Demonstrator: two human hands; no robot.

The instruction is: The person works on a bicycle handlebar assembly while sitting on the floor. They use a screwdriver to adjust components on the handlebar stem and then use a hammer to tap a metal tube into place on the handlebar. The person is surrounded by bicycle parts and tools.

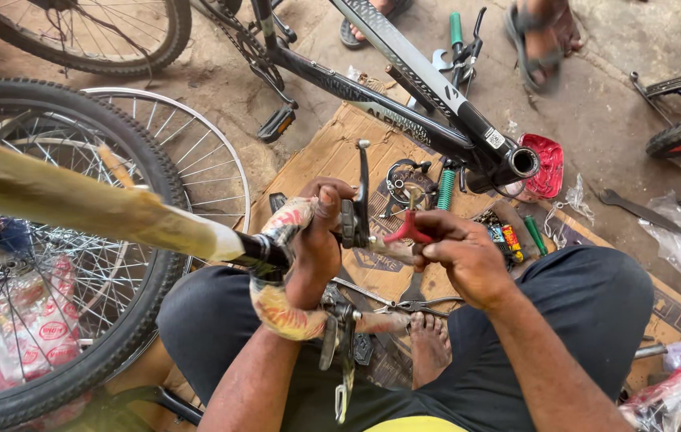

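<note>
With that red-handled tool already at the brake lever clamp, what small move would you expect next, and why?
Probably a turn of the red-handled tool by the right hand. Its tip meets the clamp of the brake lever, and the left hand grips the handlebar beside it, bracing it.

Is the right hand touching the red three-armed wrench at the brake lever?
Touching. The head view shows the right hand with its fingers closed around the red three-armed wrench, pressed up to the brake lever that the left hand steadies.
</note>
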